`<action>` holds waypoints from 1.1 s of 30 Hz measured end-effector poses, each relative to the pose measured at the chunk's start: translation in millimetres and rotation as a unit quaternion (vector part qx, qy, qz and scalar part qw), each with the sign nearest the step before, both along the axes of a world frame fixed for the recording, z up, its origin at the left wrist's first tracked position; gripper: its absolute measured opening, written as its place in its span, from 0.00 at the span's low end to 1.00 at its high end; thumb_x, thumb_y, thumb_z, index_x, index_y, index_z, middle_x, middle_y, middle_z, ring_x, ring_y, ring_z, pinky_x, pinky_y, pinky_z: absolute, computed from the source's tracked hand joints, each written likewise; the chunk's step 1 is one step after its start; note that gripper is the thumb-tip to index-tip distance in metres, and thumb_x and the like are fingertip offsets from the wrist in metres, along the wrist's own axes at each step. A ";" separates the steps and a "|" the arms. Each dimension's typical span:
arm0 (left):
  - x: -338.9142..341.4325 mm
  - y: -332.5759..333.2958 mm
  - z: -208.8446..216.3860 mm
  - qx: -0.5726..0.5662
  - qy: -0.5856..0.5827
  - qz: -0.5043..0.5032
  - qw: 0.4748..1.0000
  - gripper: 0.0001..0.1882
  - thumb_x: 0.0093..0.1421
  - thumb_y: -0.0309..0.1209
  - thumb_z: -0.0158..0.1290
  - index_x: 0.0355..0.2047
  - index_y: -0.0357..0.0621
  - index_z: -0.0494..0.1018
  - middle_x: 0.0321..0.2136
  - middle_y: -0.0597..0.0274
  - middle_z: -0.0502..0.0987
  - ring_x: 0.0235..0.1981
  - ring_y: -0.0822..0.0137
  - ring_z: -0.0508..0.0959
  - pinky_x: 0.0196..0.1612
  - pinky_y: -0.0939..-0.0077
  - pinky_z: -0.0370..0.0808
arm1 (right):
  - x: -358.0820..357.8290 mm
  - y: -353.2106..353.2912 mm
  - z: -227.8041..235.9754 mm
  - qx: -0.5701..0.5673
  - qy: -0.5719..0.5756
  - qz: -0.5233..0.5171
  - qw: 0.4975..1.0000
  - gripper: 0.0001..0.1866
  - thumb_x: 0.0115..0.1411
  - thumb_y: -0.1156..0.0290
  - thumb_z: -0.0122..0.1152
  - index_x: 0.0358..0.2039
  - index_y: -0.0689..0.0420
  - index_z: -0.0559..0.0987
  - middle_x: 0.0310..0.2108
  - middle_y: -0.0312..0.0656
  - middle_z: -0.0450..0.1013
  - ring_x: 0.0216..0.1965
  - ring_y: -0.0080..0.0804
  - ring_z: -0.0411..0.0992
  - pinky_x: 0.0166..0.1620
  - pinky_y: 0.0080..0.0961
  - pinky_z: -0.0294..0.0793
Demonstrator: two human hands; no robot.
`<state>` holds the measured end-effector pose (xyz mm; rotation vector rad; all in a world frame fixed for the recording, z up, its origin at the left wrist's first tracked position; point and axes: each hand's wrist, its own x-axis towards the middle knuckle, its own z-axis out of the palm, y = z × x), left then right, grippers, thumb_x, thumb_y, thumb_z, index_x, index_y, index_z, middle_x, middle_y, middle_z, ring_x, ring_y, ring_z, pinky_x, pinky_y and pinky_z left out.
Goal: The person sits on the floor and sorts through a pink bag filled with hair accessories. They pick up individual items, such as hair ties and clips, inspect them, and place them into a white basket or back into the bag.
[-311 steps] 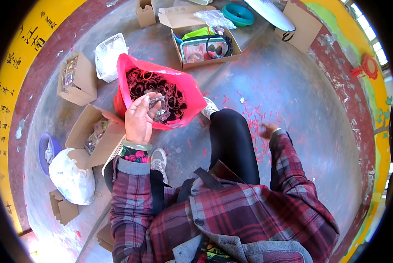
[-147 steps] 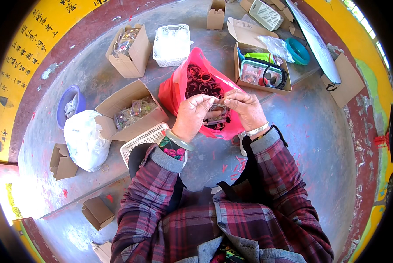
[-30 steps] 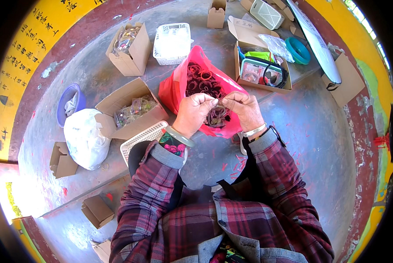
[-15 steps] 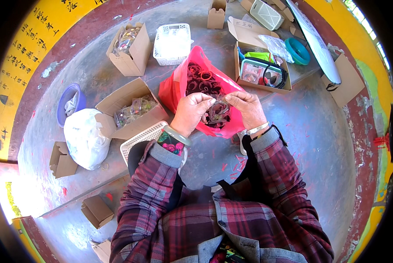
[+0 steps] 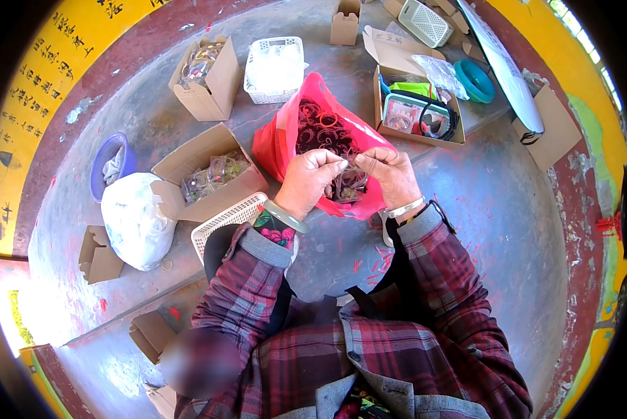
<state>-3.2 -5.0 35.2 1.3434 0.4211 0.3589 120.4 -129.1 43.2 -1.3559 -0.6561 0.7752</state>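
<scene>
A red bag (image 5: 277,143) stands open in front of me, full of dark and red rings (image 5: 320,133) that look like hair ties. Over its mouth, my left hand (image 5: 312,178) is closed, thumb and forefinger pinched together. My right hand (image 5: 390,174) pinches close beside it, the fingertips of both nearly meeting. Whatever lies between them is small, perhaps clear plastic, and too indistinct to name. Below the fingers, clear small packets (image 5: 350,187) lie at the near side of the bag's opening. A pale bangle (image 5: 285,217) circles my left wrist, a silver one (image 5: 406,207) my right.
Left of the bag are a carton of small packets (image 5: 187,164), a white plastic sack (image 5: 139,230), a purple basin (image 5: 98,167) and a white basket (image 5: 222,218). Beyond stand another filled carton (image 5: 219,91) and a white basket (image 5: 275,92); right, an open box (image 5: 425,136) and teal basin (image 5: 474,80).
Both hands have shifted slightly, and their pinched fingertips sit closer together. A round blurred patch now covers part of my left sleeve at the lower left.
</scene>
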 end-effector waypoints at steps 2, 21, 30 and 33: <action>-0.6 1.0 0.6 -0.007 0.006 0.004 1.000 0.05 0.57 0.28 0.53 0.29 0.38 0.74 0.22 0.66 0.76 0.18 0.81 0.69 0.21 0.88 0.66 | -0.3 0.6 2.2 -0.008 0.004 -0.004 1.000 0.04 0.54 0.75 0.60 0.27 0.62 0.79 0.23 0.31 0.73 0.26 0.14 0.67 0.30 0.13 0.65; -3.6 5.1 0.5 -0.084 -0.030 -0.001 0.996 0.05 0.57 0.28 0.52 0.30 0.39 0.73 0.24 0.65 0.76 0.19 0.78 0.71 0.21 0.86 0.67 | -6.8 1.9 6.2 0.028 -0.081 -0.061 0.994 0.10 0.58 0.71 0.55 0.22 0.62 0.76 0.18 0.25 0.64 0.23 0.11 0.58 0.25 0.14 0.56; -22.7 5.8 10.2 -0.075 -0.035 0.068 0.994 0.07 0.59 0.29 0.50 0.32 0.39 0.73 0.25 0.65 0.77 0.22 0.79 0.73 0.21 0.88 0.67 | 8.4 4.8 -1.2 0.030 -0.097 -0.088 0.991 0.16 0.61 0.65 0.51 0.22 0.63 0.77 0.20 0.32 0.71 0.25 0.17 0.66 0.32 0.18 0.66; -41.7 10.0 16.1 -0.083 -0.046 0.129 0.987 0.07 0.59 0.30 0.49 0.33 0.39 0.74 0.26 0.65 0.78 0.24 0.79 0.74 0.21 0.88 0.67 | 11.9 4.0 -2.7 -0.004 -0.094 -0.089 0.992 0.18 0.61 0.63 0.51 0.21 0.63 0.76 0.20 0.35 0.71 0.25 0.19 0.67 0.33 0.19 0.67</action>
